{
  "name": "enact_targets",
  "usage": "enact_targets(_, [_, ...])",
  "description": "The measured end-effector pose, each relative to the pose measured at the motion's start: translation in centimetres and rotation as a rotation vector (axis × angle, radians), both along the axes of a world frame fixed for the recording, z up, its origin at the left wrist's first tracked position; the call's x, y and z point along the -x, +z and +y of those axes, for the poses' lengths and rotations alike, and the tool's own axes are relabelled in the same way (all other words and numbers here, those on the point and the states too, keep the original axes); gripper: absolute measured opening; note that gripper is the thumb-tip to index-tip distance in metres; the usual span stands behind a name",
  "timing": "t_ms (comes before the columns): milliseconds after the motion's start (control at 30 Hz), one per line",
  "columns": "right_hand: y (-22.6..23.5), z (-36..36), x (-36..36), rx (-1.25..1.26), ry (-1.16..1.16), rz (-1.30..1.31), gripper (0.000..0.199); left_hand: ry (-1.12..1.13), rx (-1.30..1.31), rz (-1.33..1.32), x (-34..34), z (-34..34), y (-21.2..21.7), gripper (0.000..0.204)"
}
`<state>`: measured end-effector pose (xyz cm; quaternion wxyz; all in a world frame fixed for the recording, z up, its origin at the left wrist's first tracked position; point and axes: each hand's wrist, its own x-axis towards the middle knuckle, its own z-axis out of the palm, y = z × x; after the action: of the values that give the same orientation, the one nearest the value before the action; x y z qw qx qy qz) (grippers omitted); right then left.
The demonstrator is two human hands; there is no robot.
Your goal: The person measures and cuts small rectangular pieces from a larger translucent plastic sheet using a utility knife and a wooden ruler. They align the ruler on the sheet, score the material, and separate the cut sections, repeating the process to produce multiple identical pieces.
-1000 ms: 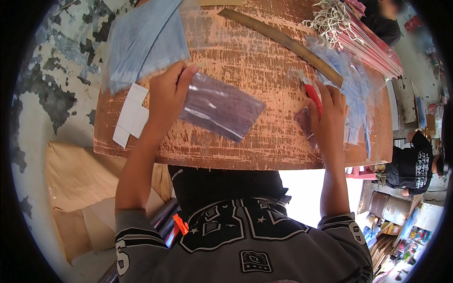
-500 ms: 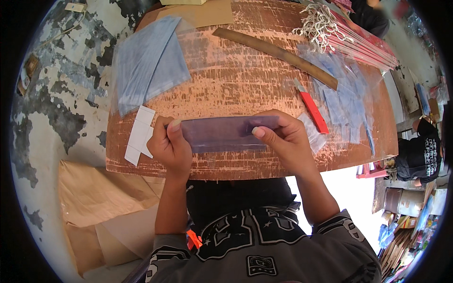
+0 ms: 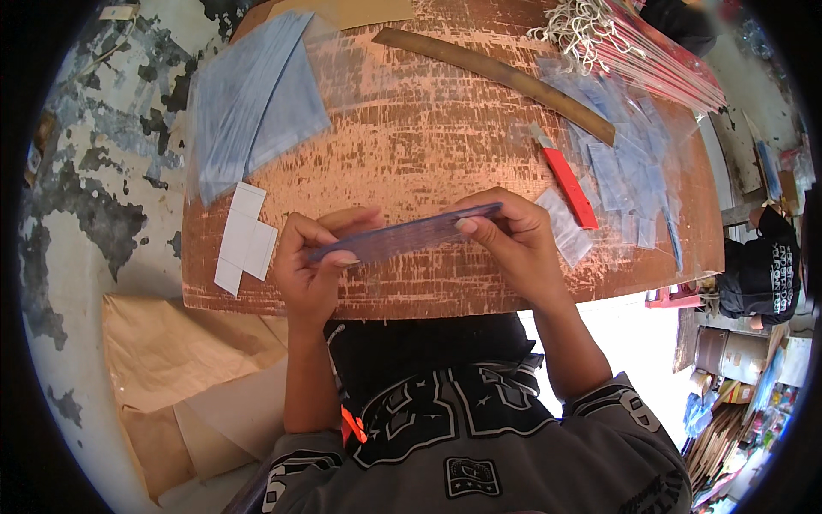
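Both hands hold a stack of clear bluish plastic sheets [image 3: 402, 237] edge-on above the near part of a worn orange-brown board [image 3: 428, 137]. My left hand [image 3: 312, 265] pinches the stack's left end with thumb and fingers. My right hand [image 3: 514, 244] grips the right end, thumb on the near side. The stack is tilted, its right end higher.
A pile of bluish plastic sheets [image 3: 248, 103] lies at the board's far left, white paper pieces [image 3: 244, 240] at its left edge. A red-handled cutter [image 3: 567, 184], a long wooden ruler [image 3: 497, 73] and loose small plastic bags [image 3: 634, 163] lie right. Brown cardboard [image 3: 180, 368] sits lower left.
Both hands picked the plastic sheets off the board, brought them together and turned them from flat to nearly edge-on.
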<state>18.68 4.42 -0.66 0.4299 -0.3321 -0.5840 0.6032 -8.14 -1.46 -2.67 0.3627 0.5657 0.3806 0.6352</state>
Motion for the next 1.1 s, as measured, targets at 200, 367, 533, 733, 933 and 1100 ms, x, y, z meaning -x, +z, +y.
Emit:
enact_targets(200, [-1.4,0.2,-0.8,-0.009,0.043,-0.037,0.018,-0.109,0.178,-0.011,-0.7,-1.3,0.8,0.031])
enact_targets(367, [-1.5,0.2,-1.0,0.036,0.056,-0.02,0.02,-0.046,0.123,0.012,-2.0,-1.4,0.5,0.026])
enact_targets(533, [-1.2,-0.1,-0.9,0.063,0.073,0.03,0.023,0.017,0.13,0.0,-2.6,-1.9,0.6,0.018])
enact_targets(733, [-1.5,0.1,-0.9,-0.007,0.11,0.011,0.025,0.043,0.135,0.018,-2.7,-2.0,0.2,0.018])
enact_targets(933, [-1.6,-0.1,-0.6,-0.087,0.101,-0.024,0.027,0.044,0.096,-0.019,-3.0,-2.1,0.0,0.019])
enact_targets(1100, [-1.7,-0.1,-0.4,-0.122,0.098,-0.001,0.027,0.063,0.083,-0.086,-3.5,-2.0,-0.4,0.018])
